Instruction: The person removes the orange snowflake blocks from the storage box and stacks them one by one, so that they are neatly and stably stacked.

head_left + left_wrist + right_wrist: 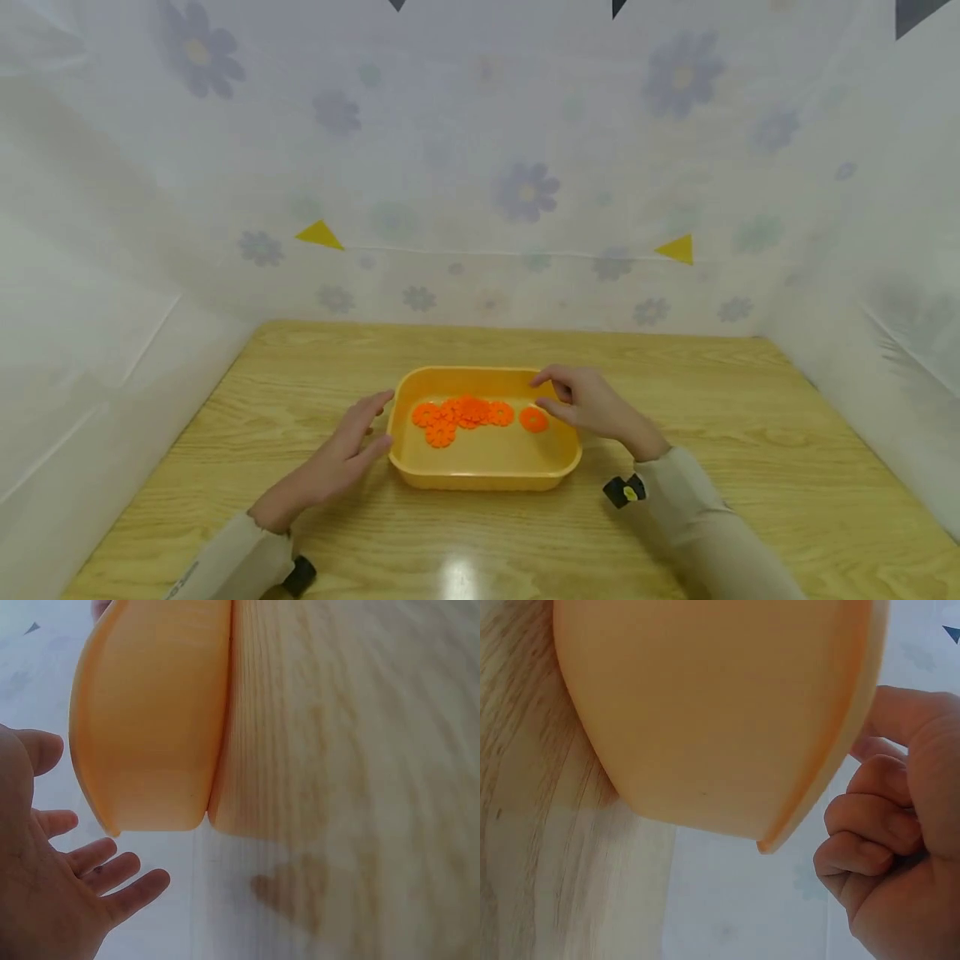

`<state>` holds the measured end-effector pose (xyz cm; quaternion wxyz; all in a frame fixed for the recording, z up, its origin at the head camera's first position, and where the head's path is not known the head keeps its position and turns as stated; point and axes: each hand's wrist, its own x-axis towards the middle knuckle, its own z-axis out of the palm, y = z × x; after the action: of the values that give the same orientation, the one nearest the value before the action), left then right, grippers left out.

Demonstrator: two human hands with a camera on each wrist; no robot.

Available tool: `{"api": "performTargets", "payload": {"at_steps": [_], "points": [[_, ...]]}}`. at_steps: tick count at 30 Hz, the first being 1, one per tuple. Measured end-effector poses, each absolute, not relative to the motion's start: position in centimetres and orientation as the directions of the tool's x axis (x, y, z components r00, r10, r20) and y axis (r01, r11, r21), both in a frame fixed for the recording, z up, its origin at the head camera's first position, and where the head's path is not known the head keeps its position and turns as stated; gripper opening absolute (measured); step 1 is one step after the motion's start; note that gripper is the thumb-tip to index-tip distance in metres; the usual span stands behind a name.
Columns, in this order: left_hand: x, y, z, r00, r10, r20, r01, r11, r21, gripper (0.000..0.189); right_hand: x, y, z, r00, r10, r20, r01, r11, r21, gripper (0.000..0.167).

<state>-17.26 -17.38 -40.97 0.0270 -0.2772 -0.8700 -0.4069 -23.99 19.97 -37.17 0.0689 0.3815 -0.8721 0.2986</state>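
Observation:
A yellow-orange plastic tray (487, 482) rests on the wooden table, with several orange flower-shaped discs (440, 432) inside, most of them overlapping left of centre. A single disc (533, 419) lies apart at the right. My right hand (596, 404) reaches over the tray's right end, its thumb and index finger spread near that disc with nothing seen between them. In the right wrist view its other fingers (870, 817) are curled. Beside the tray's left end is my left hand (341, 454), fingers loosely extended and holding nothing; whether it touches the rim is unclear.
The wooden table (480, 533) extends around the tray. A pale flower-patterned curtain (450, 167) stands behind it and at both sides. Dark bands (624, 492) show at the sleeves.

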Motion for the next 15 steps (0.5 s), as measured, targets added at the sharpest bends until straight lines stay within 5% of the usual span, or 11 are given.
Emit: {"api": "performTargets", "payload": {"at_steps": [15], "points": [[-17.1,-17.1,-41.4,-0.846,0.468,0.258,0.496,0.511,0.701,0.057,-25.1,18.4,-37.0,-0.676,-0.719,0.162,-0.701,0.561,-0.44,0.023]]}}
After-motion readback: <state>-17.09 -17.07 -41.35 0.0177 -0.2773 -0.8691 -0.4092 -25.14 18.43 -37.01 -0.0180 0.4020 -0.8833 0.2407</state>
